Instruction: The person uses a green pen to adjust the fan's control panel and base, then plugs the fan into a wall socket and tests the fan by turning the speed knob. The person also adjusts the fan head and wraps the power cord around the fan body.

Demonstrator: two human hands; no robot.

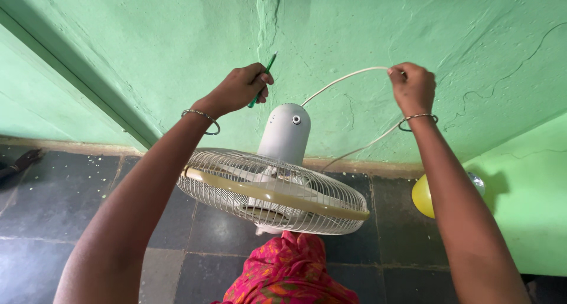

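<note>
My green screwdriver (263,79) points up-right at upper centre; my white cord (342,79) arcs from the white caged fan (277,186), centre frame, toward upper right.

Above a white caged fan (273,189), the left hand (241,88) grips a green screwdriver (263,78) while the right hand (412,86) pinches the fan's white cord (342,78).

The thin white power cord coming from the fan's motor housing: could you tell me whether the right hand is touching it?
Touching. The head view shows the right hand closed around the thin white power cord.
</note>
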